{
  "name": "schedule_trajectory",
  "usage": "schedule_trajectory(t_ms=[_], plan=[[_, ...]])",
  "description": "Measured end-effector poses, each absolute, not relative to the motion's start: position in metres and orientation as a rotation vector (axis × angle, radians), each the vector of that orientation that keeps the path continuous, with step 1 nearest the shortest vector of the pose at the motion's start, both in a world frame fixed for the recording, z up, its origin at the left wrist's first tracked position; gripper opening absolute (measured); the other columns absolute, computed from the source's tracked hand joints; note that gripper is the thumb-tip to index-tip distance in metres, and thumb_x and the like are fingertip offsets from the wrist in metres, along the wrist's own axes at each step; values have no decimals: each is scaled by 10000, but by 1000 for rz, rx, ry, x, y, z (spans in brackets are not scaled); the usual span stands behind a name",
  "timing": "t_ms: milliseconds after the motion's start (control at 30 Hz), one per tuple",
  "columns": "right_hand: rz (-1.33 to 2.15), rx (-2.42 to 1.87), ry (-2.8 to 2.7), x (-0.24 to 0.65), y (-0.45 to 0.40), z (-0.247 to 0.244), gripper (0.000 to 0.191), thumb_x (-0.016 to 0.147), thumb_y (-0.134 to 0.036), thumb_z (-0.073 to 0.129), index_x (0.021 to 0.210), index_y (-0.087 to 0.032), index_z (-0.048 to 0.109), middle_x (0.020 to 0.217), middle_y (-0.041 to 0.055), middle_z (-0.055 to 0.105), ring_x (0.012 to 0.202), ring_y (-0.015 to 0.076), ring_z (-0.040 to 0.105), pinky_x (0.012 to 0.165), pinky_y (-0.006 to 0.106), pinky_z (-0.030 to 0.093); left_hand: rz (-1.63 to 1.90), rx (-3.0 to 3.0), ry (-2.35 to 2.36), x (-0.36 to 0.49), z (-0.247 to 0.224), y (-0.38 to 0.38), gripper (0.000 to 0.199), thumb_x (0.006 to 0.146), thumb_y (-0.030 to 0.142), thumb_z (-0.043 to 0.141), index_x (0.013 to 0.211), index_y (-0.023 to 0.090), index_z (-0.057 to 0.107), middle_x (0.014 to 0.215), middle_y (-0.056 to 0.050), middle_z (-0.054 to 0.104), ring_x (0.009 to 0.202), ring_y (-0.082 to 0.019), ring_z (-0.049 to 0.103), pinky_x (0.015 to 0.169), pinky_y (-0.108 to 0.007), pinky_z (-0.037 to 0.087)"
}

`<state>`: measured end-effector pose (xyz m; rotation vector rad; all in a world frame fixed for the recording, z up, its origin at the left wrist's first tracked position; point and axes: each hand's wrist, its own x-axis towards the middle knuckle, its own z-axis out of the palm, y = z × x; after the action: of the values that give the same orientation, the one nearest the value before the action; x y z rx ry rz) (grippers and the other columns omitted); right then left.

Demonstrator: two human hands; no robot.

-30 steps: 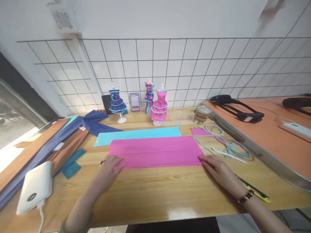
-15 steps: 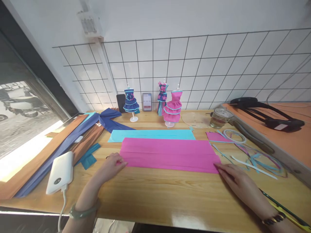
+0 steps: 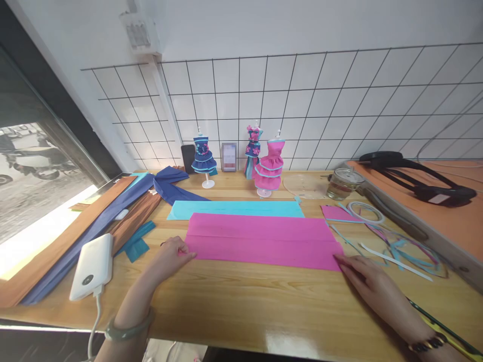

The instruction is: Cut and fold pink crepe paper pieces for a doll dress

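A long pink fabric strip (image 3: 260, 241) lies flat on the wooden table (image 3: 241, 306), with a crease running along its length. My left hand (image 3: 171, 259) pinches its near left corner between thumb and fingers. At the near right corner, my right hand (image 3: 364, 276) grips the strip the same way. Just behind, partly covered by the pink one, a light blue strip (image 3: 237, 207) is spread out. Three small dress forms stand at the back: one in a navy dress (image 3: 204, 156), one in navy and pink (image 3: 252, 151), one in a pink ruffled dress (image 3: 269, 168).
White power bank (image 3: 92, 266) with cable at left, beside brown and blue fabric strips (image 3: 94, 241). On the right are coiled ribbons (image 3: 411, 254), a lidded glass jar (image 3: 343, 183), scissors (image 3: 445, 327) partly behind my right wrist, and a black headset-like device (image 3: 418, 178) on an orange surface.
Both hands keep their places at the pink strip's corners. Only a very slight shift of the whole view is visible.
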<state>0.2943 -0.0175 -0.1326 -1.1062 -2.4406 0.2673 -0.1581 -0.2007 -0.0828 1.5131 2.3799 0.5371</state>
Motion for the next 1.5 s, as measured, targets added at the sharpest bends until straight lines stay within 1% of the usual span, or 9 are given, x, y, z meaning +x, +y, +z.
schedule_trajectory(t_ms=[200, 367, 533, 700, 900, 1000, 1100, 1200, 1500], plan=[[281, -1107, -2440, 294, -17, -133, 364, 855, -388, 406, 1102, -175, 567, 970, 106, 635, 893, 234, 588, 828, 398, 461, 456, 1448, 2406, -157, -75, -205, 267, 678, 430, 512, 561, 192, 489, 718, -34, 581, 711, -190, 548, 624, -270, 373], [248, -1094, -2447, 293, -19, -131, 355, 854, -374, 408, 1104, -178, 565, 964, 103, 632, 884, 238, 588, 819, 404, 461, 417, 1444, 2413, -155, -72, -208, 248, 694, 410, 493, 573, 193, 479, 716, -32, 571, 723, -202, 546, 628, -282, 367], [143, -1077, -2474, 292, -19, -130, 341, 851, -333, 402, 1099, -174, 575, 963, 111, 620, 874, 237, 582, 793, 397, 469, 445, 1507, 2383, -161, -79, -210, 178, 721, 360, 460, 666, 194, 498, 723, -22, 566, 720, -193, 540, 628, -279, 365], [-110, -1055, -2473, 267, -35, -112, 329, 818, -209, 394, 1071, -209, 605, 1071, 123, 583, 1010, 286, 522, 844, 485, 420, 445, 1586, 2375, -163, -82, -212, 181, 742, 374, 452, 713, 197, 485, 717, -9, 554, 695, -182, 524, 608, -270, 347], [127, -675, -2581, 175, -98, -86, 395, 848, -152, 384, 1229, -193, 480, 1225, 102, 527, 1167, 238, 435, 976, 465, 356, 447, 1606, 2387, -164, -85, -211, 191, 741, 385, 457, 687, 202, 471, 704, -6, 554, 682, -176, 521, 607, -262, 350], [278, -511, -2693, 125, -126, -80, 396, 880, -225, 390, 1271, -173, 427, 1295, 82, 478, 1221, 215, 382, 1042, 441, 294, 459, 1601, 2387, -165, -86, -211, 206, 739, 401, 462, 679, 204, 473, 700, -6, 559, 683, -179, 529, 611, -263, 357], [372, -390, -2788, 87, -138, -79, 452, 897, -347, 359, 1290, -128, 394, 1360, 111, 392, 1270, 225, 307, 1062, 434, 256, 492, 1599, 2378, -167, -89, -212, 206, 736, 405, 473, 700, 204, 491, 707, -10, 559, 695, -183, 530, 618, -266, 360], [424, -320, -2853, 62, -141, -83, 513, 893, -408, 344, 1305, -103, 363, 1380, 132, 353, 1290, 229, 261, 1070, 436, 224, 532, 1602, 2370, -168, -92, -213, 195, 738, 393, 475, 735, 202, 511, 725, -13, 559, 715, -185, 529, 629, -267, 362], [465, -317, -2894, 46, -146, -94, 544, 900, -440, 297, 1320, -98, 346, 1390, 127, 337, 1292, 221, 258, 1071, 405, 215, 605, 1555, 2356, -171, -96, -215, 183, 718, 375, 490, 751, 197, 520, 686, 1, 527, 691, -180, 514, 625, -271, 368]])
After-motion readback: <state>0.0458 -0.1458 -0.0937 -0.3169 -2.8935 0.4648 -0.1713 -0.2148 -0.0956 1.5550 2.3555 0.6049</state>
